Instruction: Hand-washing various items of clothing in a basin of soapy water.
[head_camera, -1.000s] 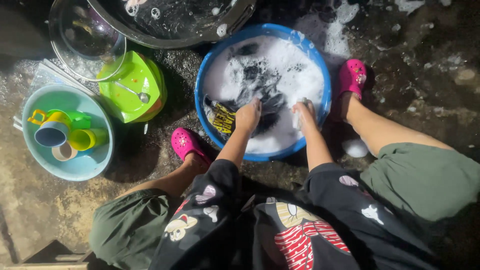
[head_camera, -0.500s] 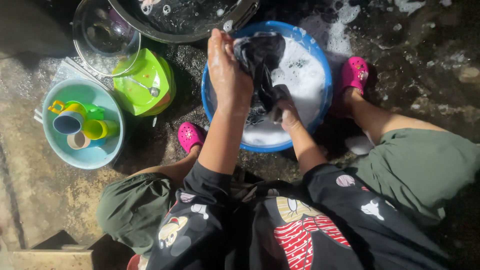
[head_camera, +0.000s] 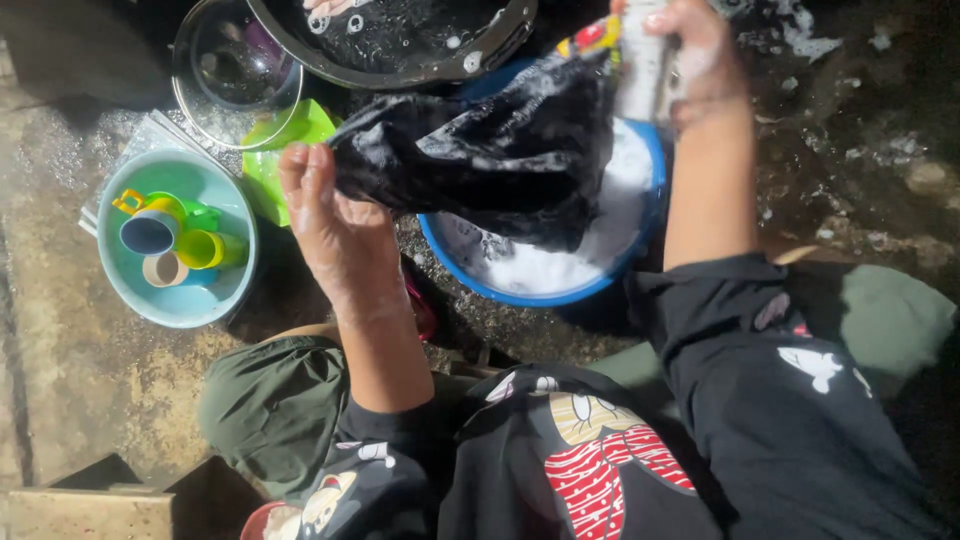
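Holding a wet black garment (head_camera: 490, 160) stretched between both hands, I have it lifted clear above the blue basin (head_camera: 600, 285), which lies just below and between my arms and is full of white suds. Foam clings to the cloth in patches, so I judge the soaping well under way, with rinsing and wringing left to do. My left hand (head_camera: 325, 215) is closed on one edge of the garment, fingers curled over it and slick with soap. My right hand (head_camera: 685, 65) is clenched around the other end, along with something pale that I cannot make out. Beyond my hands sits a dark metal pan (head_camera: 400, 40) of water. Outward of my left hand lie a clear glass bowl (head_camera: 235, 70), a green plastic lid (head_camera: 270, 165), and a pale blue bowl (head_camera: 200, 300) holding coloured cups (head_camera: 170, 235).
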